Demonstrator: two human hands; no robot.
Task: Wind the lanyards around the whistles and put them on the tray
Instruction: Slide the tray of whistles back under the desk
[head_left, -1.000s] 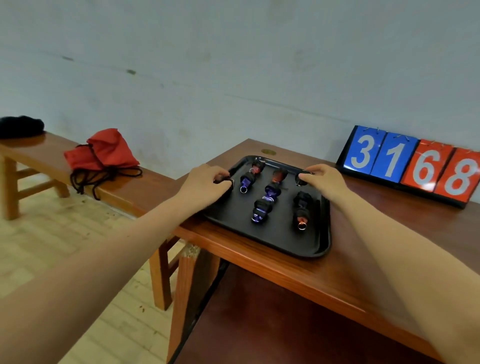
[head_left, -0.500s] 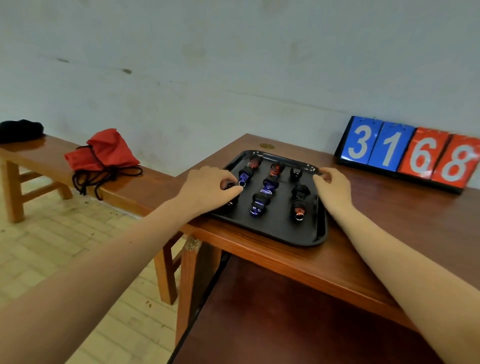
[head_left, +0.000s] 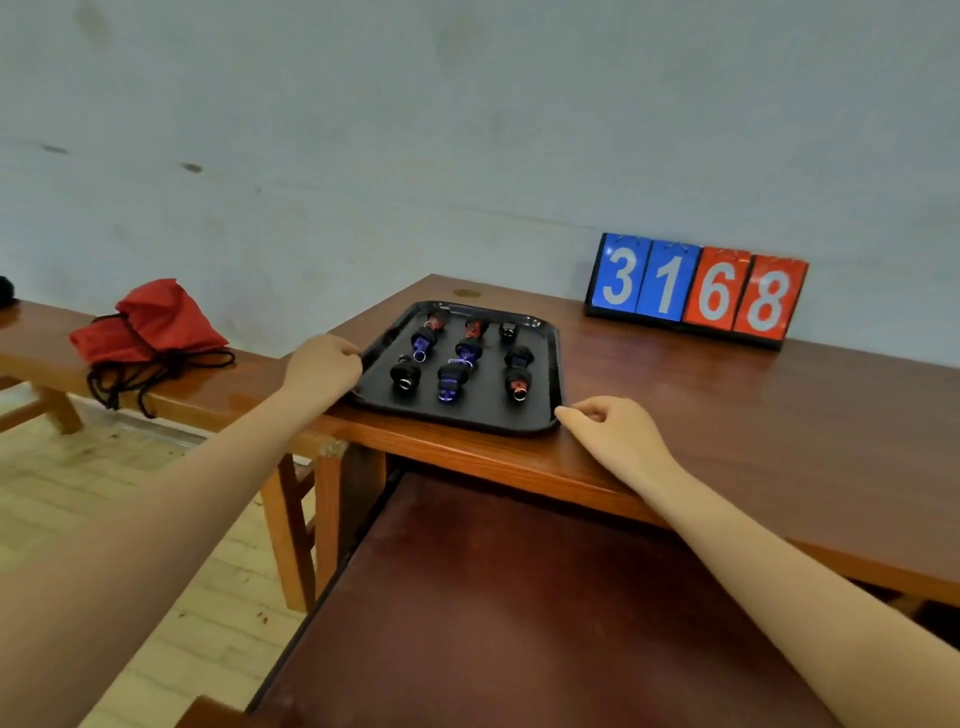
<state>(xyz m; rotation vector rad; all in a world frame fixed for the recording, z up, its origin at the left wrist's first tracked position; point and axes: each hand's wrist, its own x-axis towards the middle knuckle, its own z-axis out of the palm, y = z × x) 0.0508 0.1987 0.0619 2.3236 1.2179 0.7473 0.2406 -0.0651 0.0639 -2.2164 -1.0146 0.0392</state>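
Observation:
A black tray lies on the brown table near its front left corner. On it sit several whistles with lanyards wound round them, in three columns: a black one at front left, a purple one in the middle, and a black and red one at front right. My left hand rests beside the tray's left rim, fingers loosely curled, holding nothing. At the tray's near right corner, my right hand lies on the table, thumb tip touching the rim, with nothing in it.
A flip scoreboard reading 3168 stands at the back of the table by the wall. A red drawstring bag lies on the wooden bench to the left. A dark red surface sits below the table's front edge.
Both hands have drawn back off the tray. The left let go of the black whistle at front left, and the right moved from the far right rim to the near right corner.

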